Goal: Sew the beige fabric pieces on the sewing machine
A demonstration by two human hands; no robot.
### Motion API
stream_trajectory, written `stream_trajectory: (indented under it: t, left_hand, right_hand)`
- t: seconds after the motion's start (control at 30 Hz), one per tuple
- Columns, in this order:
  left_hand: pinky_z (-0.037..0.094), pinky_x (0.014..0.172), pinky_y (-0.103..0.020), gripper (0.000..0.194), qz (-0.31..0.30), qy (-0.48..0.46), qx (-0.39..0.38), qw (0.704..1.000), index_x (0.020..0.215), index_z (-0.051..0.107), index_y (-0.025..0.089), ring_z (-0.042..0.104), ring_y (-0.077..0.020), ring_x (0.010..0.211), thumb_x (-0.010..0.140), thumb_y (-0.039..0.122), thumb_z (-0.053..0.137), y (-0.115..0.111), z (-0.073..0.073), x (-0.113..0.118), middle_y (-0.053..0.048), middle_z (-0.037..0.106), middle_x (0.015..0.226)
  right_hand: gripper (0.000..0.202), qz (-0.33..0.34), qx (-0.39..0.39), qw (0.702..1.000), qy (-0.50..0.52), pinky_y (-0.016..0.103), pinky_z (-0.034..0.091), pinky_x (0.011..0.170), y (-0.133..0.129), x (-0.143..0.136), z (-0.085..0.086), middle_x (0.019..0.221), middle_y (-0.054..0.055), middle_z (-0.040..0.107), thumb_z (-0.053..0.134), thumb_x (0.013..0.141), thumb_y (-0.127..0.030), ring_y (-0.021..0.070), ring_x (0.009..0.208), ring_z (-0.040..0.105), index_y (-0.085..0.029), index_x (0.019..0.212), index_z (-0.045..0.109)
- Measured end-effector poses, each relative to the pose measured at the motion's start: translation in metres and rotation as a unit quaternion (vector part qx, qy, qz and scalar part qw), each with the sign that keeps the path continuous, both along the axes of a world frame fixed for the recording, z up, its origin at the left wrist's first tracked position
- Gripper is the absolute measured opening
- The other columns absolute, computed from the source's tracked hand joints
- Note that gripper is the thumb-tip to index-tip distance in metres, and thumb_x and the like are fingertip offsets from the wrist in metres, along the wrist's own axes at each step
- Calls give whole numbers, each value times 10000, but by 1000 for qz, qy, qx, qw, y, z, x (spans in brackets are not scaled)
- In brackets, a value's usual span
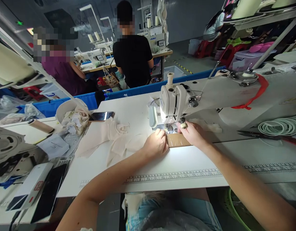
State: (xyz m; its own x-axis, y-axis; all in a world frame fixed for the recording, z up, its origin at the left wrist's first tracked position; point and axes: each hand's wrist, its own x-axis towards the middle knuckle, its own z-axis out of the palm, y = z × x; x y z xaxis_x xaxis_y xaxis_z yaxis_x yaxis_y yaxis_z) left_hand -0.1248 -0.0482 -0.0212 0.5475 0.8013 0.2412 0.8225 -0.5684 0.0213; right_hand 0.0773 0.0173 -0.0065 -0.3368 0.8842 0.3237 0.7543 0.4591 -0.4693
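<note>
A white sewing machine [210, 93] stands on the white table [186, 160], its lamp lit over the needle area [167, 127]. My left hand [156, 143] is closed, pinching pale beige fabric [109, 138] just in front of the needle. My right hand [192, 133] rests beside the presser foot on a strip of brown tape [177, 140], fingers curled by the needle plate. The beige fabric trails off to the left across the table. What lies under the foot itself is hidden by my fingers.
A phone [101, 116] and a bowl of fabric scraps [69, 117] lie at the left. Scissors [263, 135] and coiled cord [281, 125] sit at the right. A printed ruler [174, 175] runs along the front edge. Two people work at machines behind a blue divider [143, 90].
</note>
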Motion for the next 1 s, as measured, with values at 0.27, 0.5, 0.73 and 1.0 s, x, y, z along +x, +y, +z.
stream_trajectory:
  t: [0.27,0.5,0.73,1.0]
  left_hand:
    - [546,853,-417,247,-4,-12,-10,1000,946,651,125,563,-280,974,936,212,420,1,0,-1,-169,636,1033]
    - [543,851,-404,193,10,-15,-8,1000,926,638,135,574,-284,987,937,203,458,6,5,0,-168,635,1038]
    - [537,910,-417,184,17,-18,-15,1000,927,649,107,592,-300,1026,932,197,488,7,4,2,-177,648,1066]
    - [522,880,-394,229,242,-91,-66,964,1085,642,160,613,-293,1096,927,207,483,21,36,-33,-134,664,1131]
  right_hand:
    - [521,-11,-11,1000,18,280,339,560,-13,-2,-3,614,49,663,365,983,-571,173,581,585,-232,662,597]
    - [544,-50,-19,998,-31,298,284,557,-10,-8,-2,579,66,635,326,992,-547,182,551,538,-232,674,634]
    - [592,-55,43,997,-13,291,247,530,-11,1,-7,599,84,646,330,983,-605,157,529,488,-215,671,648]
    - [342,90,59,994,-27,304,475,718,-52,-9,3,930,92,746,430,992,-348,203,819,660,-188,1065,723]
